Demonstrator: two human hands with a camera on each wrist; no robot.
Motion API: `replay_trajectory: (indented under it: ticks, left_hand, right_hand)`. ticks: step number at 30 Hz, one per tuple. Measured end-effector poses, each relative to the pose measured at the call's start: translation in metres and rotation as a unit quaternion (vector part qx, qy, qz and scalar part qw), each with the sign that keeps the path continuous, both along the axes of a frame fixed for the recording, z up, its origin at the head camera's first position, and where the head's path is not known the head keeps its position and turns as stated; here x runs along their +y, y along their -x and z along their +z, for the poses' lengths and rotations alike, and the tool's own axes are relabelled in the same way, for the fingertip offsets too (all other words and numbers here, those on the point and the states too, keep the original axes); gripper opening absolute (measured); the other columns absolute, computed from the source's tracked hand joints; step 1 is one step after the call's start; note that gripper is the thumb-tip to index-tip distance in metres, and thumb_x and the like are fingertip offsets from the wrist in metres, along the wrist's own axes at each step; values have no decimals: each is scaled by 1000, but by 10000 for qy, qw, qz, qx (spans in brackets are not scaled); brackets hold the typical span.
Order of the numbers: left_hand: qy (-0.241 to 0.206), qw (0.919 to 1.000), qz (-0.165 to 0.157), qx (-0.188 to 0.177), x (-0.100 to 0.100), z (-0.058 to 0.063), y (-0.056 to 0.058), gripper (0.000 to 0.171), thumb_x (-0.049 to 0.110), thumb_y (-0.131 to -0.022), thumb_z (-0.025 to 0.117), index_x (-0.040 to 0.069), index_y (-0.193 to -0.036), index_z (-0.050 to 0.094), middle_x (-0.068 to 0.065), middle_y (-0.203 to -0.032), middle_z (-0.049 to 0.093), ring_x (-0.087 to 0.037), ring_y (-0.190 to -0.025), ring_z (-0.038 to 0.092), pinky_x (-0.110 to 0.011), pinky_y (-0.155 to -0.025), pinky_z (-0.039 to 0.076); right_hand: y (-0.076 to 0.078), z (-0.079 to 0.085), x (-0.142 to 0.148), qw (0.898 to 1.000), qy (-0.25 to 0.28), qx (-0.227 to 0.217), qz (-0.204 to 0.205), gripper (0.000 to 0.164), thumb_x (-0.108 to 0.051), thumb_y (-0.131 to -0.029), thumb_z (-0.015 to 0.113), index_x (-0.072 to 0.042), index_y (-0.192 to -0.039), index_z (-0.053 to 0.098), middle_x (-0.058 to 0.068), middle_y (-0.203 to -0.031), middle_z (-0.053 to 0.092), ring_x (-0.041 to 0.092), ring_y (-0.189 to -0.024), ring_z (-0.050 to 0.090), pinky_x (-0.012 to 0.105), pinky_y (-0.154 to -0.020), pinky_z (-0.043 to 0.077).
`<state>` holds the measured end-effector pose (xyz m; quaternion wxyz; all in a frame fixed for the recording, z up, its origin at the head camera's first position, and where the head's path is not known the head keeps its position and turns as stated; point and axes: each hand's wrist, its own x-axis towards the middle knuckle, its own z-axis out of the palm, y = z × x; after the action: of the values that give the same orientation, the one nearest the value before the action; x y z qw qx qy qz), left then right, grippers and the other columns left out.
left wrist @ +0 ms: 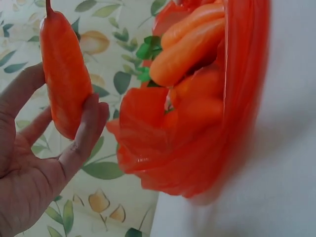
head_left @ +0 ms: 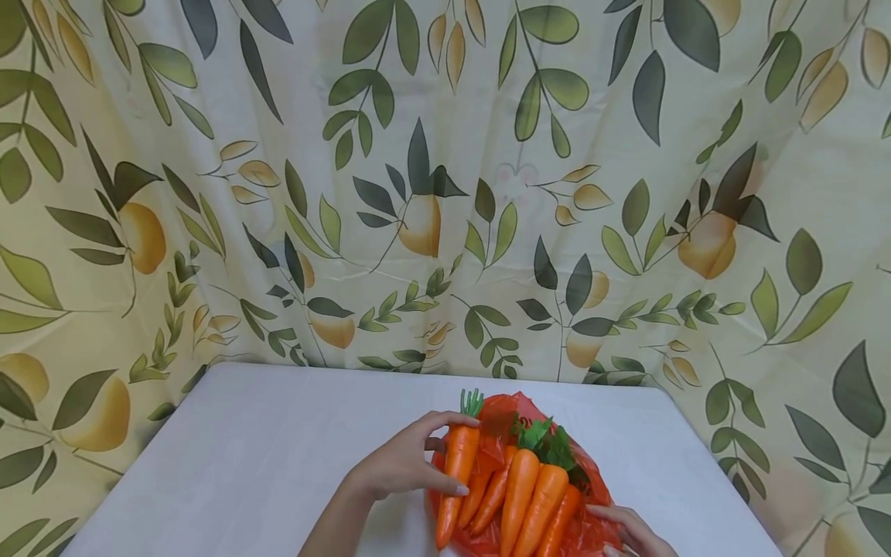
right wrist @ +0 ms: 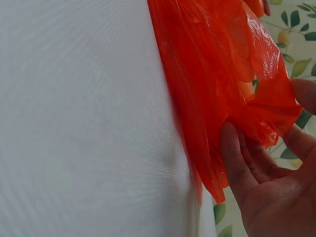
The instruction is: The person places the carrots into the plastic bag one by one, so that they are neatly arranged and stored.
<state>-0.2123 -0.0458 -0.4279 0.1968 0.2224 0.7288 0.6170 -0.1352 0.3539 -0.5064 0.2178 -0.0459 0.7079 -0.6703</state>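
Observation:
My left hand [head_left: 407,456] grips a carrot [head_left: 461,456] between thumb and fingers, its short green stub pointing up and away. In the left wrist view this carrot [left wrist: 64,74] stands apart from the bag's opening. Beside it, a red plastic bag [head_left: 592,480] lies spread on the table with several more carrots [head_left: 539,503] in it. Green leafy tops [head_left: 546,442] show at their far ends. At the bag's right edge, my right hand [head_left: 636,530] holds the thin plastic; the right wrist view shows the fingers [right wrist: 237,158] at the crumpled rim.
The white table [head_left: 292,433] reaches out to both sides of the bag. Behind it hangs a curtain [head_left: 445,232] printed with leaves and fruit, which also runs along the left and right sides.

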Motion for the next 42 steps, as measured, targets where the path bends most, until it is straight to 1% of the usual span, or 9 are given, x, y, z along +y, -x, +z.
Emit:
replay_trajectory:
  ticks: [5, 11, 17, 19, 23, 27, 31, 35, 42]
  left_hand:
    - [95, 9997, -172, 153, 11, -1, -2, 70, 12, -77, 92, 36, -136, 63, 8, -139, 49, -23, -115, 57, -35, -85, 57]
    - [158, 9990, -398, 152, 26, -2, -3, 67, 16, -77, 93, 42, -131, 64, 11, -135, 50, -19, -112, 57, -34, -82, 57]
    - [102, 9982, -579, 142, 43, -5, -3, 65, 12, -79, 91, 40, -131, 63, 13, -136, 48, -14, -106, 60, -31, -79, 58]
    - [182, 9981, -503, 293, 48, -7, -3, 67, 14, -78, 92, 40, -132, 63, 14, -136, 47, -14, -105, 60, -30, -80, 57]
    - [472, 9954, -197, 810, 55, -10, 0, 70, 20, -76, 95, 42, -134, 63, 14, -132, 46, -15, -109, 60, -31, -89, 54]
    - [609, 9915, 78, 1147, 57, -13, 6, 71, 22, -75, 96, 43, -133, 62, 12, -130, 46, -19, -113, 60, -33, -95, 52]
    - [653, 9912, 241, 1126, 57, -17, 14, 70, 16, -75, 95, 43, -131, 63, 9, -129, 47, -20, -109, 58, -31, -89, 54]
    - [676, 9919, 391, 1001, 56, -22, 19, 69, 10, -74, 94, 37, -130, 64, 4, -125, 47, -22, -106, 55, -30, -81, 57]
    - [653, 9894, 652, 1117, 59, -24, 22, 70, 8, -74, 94, 30, -134, 65, 2, -130, 45, -23, -108, 54, -31, -84, 58]
  right_hand:
    - [-3, 2, -1, 9997, -221, 109, -90, 55, -22, -106, 60, 12, -146, 44, 26, -140, 42, 35, -115, 60, 50, -89, 57]
    - [-6, 6, -1, 9994, -291, 65, -186, 55, -20, -105, 61, 12, -146, 43, 27, -139, 42, 35, -113, 61, 51, -88, 57]
    - [-8, 6, -2, 9990, -349, 137, -241, 55, -20, -105, 62, 12, -146, 43, 28, -139, 43, 35, -114, 61, 50, -88, 58]
    - [-8, 5, -2, 9996, -194, 54, -209, 55, -21, -105, 61, 10, -147, 43, 24, -140, 44, 35, -116, 60, 51, -90, 56]
    - [-5, 2, -1, 9996, 212, -189, -65, 55, -23, -106, 61, 4, -150, 44, 14, -140, 45, 33, -118, 59, 54, -94, 54]
    - [-2, 1, -1, 9992, 309, -259, 20, 57, -26, -106, 61, 3, -151, 43, 16, -142, 41, 32, -119, 58, 55, -95, 53]
    - [-1, 1, -1, 9990, 350, -258, 71, 57, -27, -106, 61, 2, -152, 44, 14, -142, 41, 31, -120, 58, 55, -96, 52]
    - [-2, 0, 0, 9985, 455, -262, 153, 54, -26, -106, 60, 0, -151, 46, 11, -141, 43, 31, -121, 58, 55, -96, 52]
    - [-3, 1, 1, 9985, 457, -219, 200, 54, -26, -107, 59, 0, -151, 46, 10, -141, 43, 30, -121, 58, 55, -96, 52]
